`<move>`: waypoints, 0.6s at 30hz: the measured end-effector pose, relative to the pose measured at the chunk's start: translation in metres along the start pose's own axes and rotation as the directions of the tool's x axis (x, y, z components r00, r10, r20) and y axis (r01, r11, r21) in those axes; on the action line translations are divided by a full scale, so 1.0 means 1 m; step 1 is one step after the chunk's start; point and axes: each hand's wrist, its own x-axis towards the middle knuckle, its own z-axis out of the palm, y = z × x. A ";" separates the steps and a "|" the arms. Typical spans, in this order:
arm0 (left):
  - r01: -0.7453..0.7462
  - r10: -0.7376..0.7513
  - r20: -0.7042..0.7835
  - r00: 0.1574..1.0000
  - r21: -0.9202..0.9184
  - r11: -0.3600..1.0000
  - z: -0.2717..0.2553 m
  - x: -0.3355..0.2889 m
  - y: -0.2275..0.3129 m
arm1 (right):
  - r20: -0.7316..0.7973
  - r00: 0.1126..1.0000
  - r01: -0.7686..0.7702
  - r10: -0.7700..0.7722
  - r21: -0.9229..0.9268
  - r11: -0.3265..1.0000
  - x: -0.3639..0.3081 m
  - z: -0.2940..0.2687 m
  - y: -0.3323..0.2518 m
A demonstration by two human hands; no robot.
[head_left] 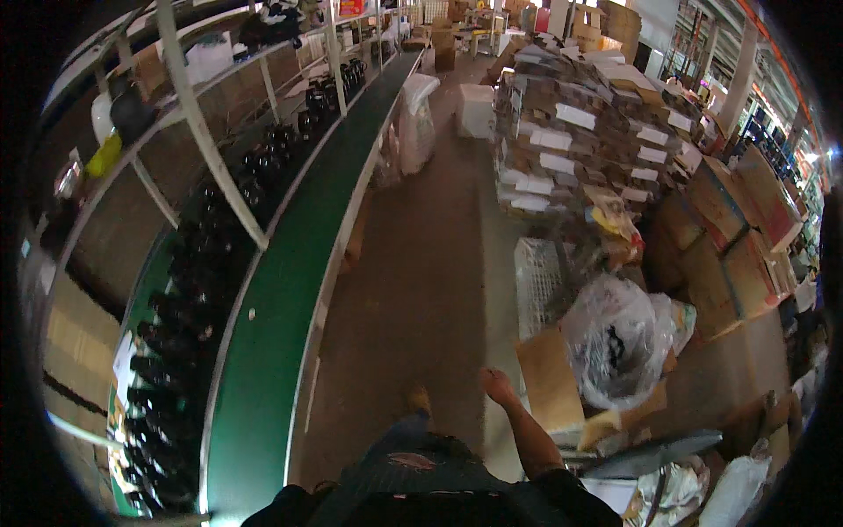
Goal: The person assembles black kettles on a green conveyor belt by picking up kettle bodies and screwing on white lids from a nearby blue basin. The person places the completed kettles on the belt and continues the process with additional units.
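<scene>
A: Left hand — out of frame, so fingers can't be judged. Dark items beside the green conveyor belt (pixel 272 325) too dim to identify.

B: Right hand (pixel 497 385)?

A: Empty, fingers loosely together, near the cardboard sheet (pixel 549 378) and clear plastic bag (pixel 615 338). Bare floor (pixel 421 263) aisle between belt and stacked boxes (pixel 580 132).

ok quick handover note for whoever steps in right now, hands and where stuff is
Right hand: bare, holding nothing, hanging over the brown floor beside the flat brown cardboard sheet.
Left hand: out of view.
Clear plastic bag of dark parts sits right of the cardboard, untouched.
Long green conveyor belt runs on the left, a row of black round appliances alongside it.
Stacked brown cartons with white labels stand ahead.
Nothing is in hand; whether anything is done or left cannot be told.
</scene>
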 end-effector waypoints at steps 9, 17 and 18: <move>-0.662 0.756 -0.115 0.644 0.411 0.627 -0.227 0.221 0.424 | 0.670 0.109 -0.861 0.734 -0.306 0.407 0.020 -0.009 0.080; -0.744 0.723 -0.258 0.641 0.023 0.668 -0.363 0.308 0.738 | 0.650 0.149 -0.911 0.746 -0.202 0.359 0.204 -0.019 0.236; -0.733 0.744 -0.190 0.641 0.137 0.666 -0.377 0.321 0.729 | 0.674 0.202 -0.894 0.711 -0.170 0.416 0.247 -0.006 0.270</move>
